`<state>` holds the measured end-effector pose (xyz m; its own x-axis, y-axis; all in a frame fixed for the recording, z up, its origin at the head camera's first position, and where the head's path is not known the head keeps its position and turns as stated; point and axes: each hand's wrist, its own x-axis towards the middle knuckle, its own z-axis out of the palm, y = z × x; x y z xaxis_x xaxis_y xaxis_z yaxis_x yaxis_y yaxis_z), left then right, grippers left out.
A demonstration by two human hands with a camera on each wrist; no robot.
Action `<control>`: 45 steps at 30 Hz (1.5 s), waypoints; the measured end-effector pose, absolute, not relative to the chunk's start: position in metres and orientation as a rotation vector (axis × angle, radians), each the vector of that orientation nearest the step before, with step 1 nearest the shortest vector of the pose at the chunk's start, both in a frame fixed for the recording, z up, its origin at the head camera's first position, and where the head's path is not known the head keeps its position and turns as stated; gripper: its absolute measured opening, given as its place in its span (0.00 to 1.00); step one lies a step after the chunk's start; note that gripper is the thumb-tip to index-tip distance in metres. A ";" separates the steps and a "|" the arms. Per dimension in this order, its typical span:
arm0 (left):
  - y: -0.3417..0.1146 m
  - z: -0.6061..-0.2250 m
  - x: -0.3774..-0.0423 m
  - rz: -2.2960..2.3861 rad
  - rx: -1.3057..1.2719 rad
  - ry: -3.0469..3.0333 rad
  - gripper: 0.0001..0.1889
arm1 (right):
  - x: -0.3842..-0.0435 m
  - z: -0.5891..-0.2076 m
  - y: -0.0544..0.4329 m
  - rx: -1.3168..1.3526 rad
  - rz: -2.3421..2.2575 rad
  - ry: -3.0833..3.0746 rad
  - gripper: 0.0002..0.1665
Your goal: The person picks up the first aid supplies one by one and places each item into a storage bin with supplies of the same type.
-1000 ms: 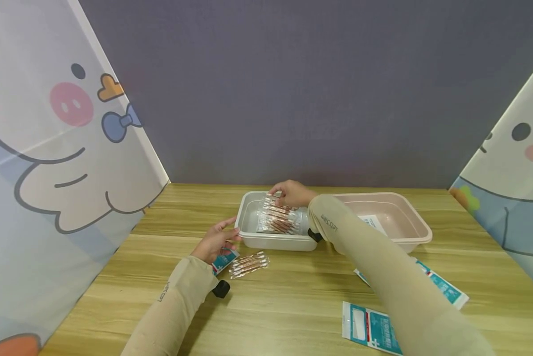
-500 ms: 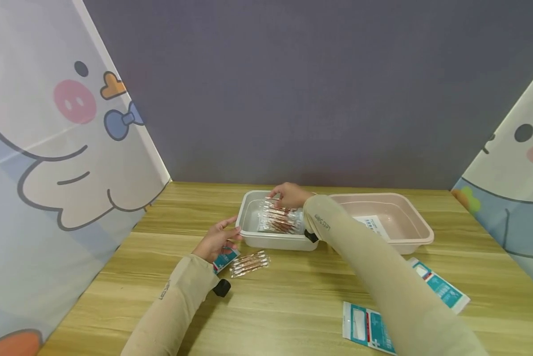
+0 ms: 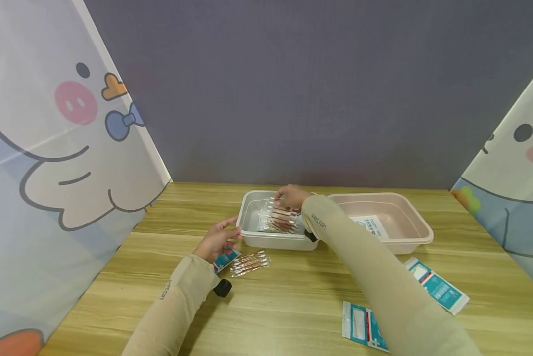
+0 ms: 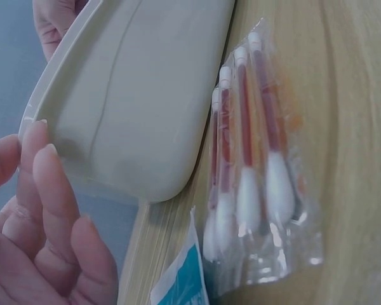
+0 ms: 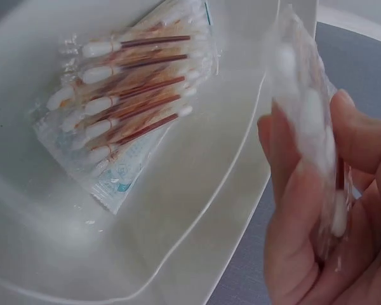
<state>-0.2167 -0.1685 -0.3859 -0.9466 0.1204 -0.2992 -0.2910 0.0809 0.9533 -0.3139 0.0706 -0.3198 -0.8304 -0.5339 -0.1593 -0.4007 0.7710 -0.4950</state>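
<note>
Two hands in play, and leftmost the left hand (image 3: pixel 215 241), fingers fairly straight, rests against a corner of the pale tub (image 3: pixel 277 241), no firm grip to be seen. Press too hard there and the tub could skid. Inside it lies the swab pile (image 5: pixel 124 95), and over that the right hand (image 3: pixel 292 197) pinches the held packet (image 5: pixel 305 121); slick film like this could slip if the pinch loosens, or catch on the pile. Farther right, the right sleeve (image 3: pixel 373 267) crosses past the pink tub (image 3: pixel 397 225), and a careless swing could nudge it.

Now the count, left to right: one teal sachet (image 3: pixel 227 258) under the left hand; one loose packet (image 3: pixel 250 263) on the worktop (image 3: pixel 293 306), four swabs showing; one pale tub; one pile, packets overlapping too much to number; one held packet; one pink tub, one white label (image 3: pixel 375 226) visible inside; one front sachet (image 3: pixel 360 326), one far sachet (image 3: pixel 444 291).
</note>
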 end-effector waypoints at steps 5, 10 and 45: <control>-0.168 -0.387 -0.216 1.941 -0.172 2.063 0.28 | -0.313 -0.322 0.072 -0.598 -0.676 2.661 0.17; -0.167 -0.388 -0.216 1.953 -0.173 2.050 0.28 | -0.314 -0.323 0.075 -0.500 -0.708 2.629 0.19; -0.168 -0.389 -0.218 1.948 -0.147 2.071 0.28 | -0.269 -0.315 0.048 -0.866 -0.791 2.619 0.14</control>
<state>-0.2181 -0.1685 -0.3886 -0.9517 0.1252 -0.2804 -0.2723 0.0782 0.9590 -0.2685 0.0481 -0.3146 -0.7844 -0.6148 -0.0818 -0.4667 0.6719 -0.5751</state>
